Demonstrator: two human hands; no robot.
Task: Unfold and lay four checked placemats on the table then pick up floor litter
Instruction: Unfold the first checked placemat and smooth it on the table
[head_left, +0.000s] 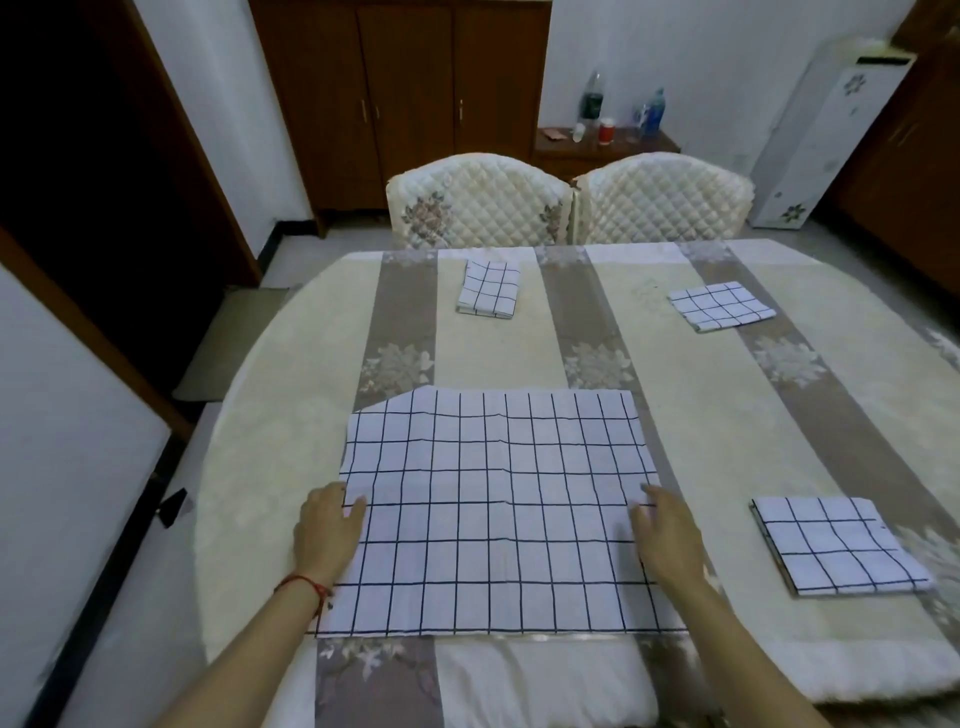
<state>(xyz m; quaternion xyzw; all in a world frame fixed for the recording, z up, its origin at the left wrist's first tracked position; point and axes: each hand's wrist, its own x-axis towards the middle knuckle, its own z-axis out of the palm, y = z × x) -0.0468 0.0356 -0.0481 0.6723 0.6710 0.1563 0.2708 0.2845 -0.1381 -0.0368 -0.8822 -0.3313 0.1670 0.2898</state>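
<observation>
We have 1 unfolded placemat (493, 509) flat at near table (727, 415) edge, far-left corner tucked under. Left hand (327, 530) and right hand (667, 535) rest released on its sides, fingers relaxed, pressing cloth. 3 folded placemats (836, 545) remain. Cloth looks light, limp, creased; we judge corners best for pinching.

Open placemat (493, 509) flat on the worktop (727, 415)

Left hand (327, 530) and right hand (665, 535) rest flat on its side edges; its far-left corner is folded under. Three folded placemats lie apart beyond.
</observation>
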